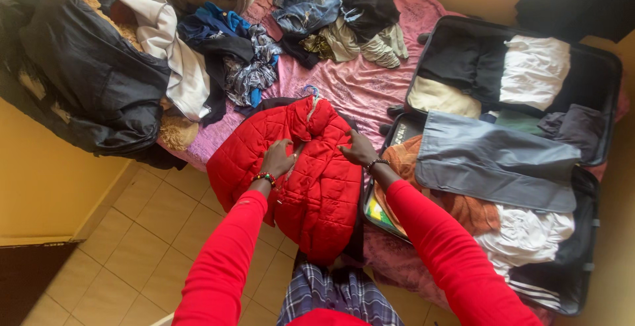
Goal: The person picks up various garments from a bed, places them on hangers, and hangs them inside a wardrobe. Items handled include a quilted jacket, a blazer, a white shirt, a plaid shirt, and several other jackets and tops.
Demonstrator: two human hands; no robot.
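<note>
A red quilted puffer jacket point(317, 180) lies over the near edge of a bed with a pink sheet point(360, 84) and hangs down toward my legs. My left hand point(278, 157) pinches the jacket's fabric near its middle. My right hand point(357, 147) grips its right side near the collar. Both arms wear red sleeves, and each wrist carries a beaded bracelet.
An open black suitcase point(598, 68) with folded clothes lies on the bed at right. Loose clothes point(317, 18) are heaped at the far side. A black coat point(92, 68) and a white garment pile up at left. Beige tiled floor point(145, 246) lies below left.
</note>
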